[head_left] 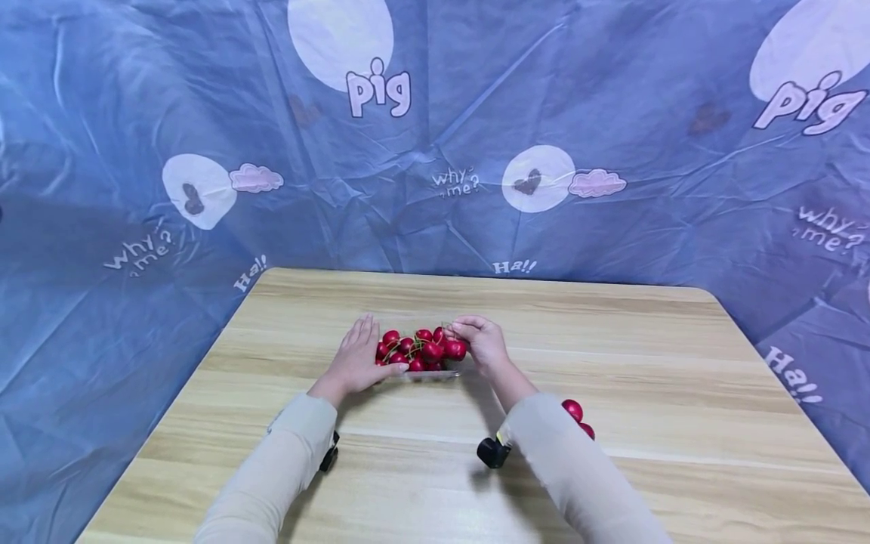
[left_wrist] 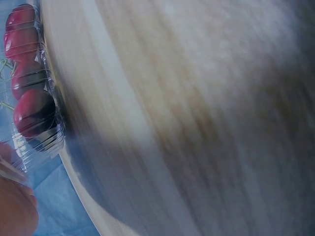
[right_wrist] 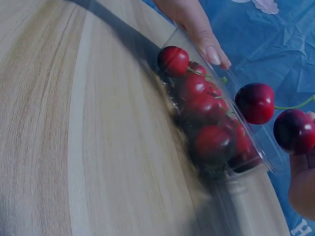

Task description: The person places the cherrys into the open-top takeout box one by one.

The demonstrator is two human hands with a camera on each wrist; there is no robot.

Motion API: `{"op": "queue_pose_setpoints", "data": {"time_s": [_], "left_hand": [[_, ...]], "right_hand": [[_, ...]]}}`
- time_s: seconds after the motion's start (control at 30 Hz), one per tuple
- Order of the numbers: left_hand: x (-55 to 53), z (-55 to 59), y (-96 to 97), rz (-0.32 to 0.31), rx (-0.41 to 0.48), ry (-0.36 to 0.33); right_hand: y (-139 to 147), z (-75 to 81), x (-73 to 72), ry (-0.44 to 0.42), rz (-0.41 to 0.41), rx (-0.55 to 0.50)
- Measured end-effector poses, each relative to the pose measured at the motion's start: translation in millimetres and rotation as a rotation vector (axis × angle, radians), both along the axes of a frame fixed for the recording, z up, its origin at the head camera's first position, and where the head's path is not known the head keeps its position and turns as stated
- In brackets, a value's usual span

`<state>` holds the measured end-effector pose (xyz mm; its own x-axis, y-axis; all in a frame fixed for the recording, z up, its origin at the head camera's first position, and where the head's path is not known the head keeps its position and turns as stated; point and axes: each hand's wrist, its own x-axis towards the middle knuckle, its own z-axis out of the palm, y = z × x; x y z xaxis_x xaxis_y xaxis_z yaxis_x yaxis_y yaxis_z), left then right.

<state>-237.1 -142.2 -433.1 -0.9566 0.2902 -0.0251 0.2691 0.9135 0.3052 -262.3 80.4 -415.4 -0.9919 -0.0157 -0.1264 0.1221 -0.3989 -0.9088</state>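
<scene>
A clear plastic box (head_left: 435, 374) of red cherries (head_left: 406, 345) with green stems stands on the table. My left hand (head_left: 353, 359) lies along the box's left end. Its fingers stretch toward the far edge and its thumb rests on the near rim, as the right wrist view also shows. At the right end, my right hand (head_left: 482, 347) pinches a green stem (right_wrist: 295, 105) with a dark red cherry (right_wrist: 254, 103) on it, over the box's rim. A second cherry (right_wrist: 294, 131) is right at the right fingers. The left wrist view shows the box's near wall and part of the left hand (left_wrist: 17, 206).
Beside the right forearm, loose cherries (head_left: 572, 409) lie on the wooden table (head_left: 421, 483), partly hidden by the sleeve. Black wrist cameras (head_left: 492, 452) sit under both cuffs. A blue printed cloth (head_left: 428, 136) hangs behind the table's far edge.
</scene>
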Motion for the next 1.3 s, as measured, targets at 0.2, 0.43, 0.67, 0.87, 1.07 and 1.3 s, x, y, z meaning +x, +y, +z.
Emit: {"op": "queue_pose_setpoints", "data": {"time_s": [0.2,0.43,0.67,0.87,1.07,1.3], "left_hand": [[0.5,0.5,0.3,0.0,0.001,0.006],[1.2,2.1,0.1,0.0,0.011,0.002],[2.0,3.7,0.7,0.008,0.011,-0.012],[1.7,3.7,1.6,0.006,-0.004,-0.015],[1.4,3.0,0.8,0.007,0.0,-0.011],[1.9,3.5,0.6,0.001,0.004,-0.001]], "right_hand": [[-10,-7.3,-5.8,-0.002,0.018,0.022],[-17,-1.2,-1.9,0.013,0.022,0.063],[-22,2.5,-1.0,0.021,0.088,0.158],[-25,3.2,-0.4,0.032,0.132,0.272],[-24,4.9,0.2,0.043,0.175,0.405],[-23,6.4,-2.5,0.066,0.22,0.578]]}}
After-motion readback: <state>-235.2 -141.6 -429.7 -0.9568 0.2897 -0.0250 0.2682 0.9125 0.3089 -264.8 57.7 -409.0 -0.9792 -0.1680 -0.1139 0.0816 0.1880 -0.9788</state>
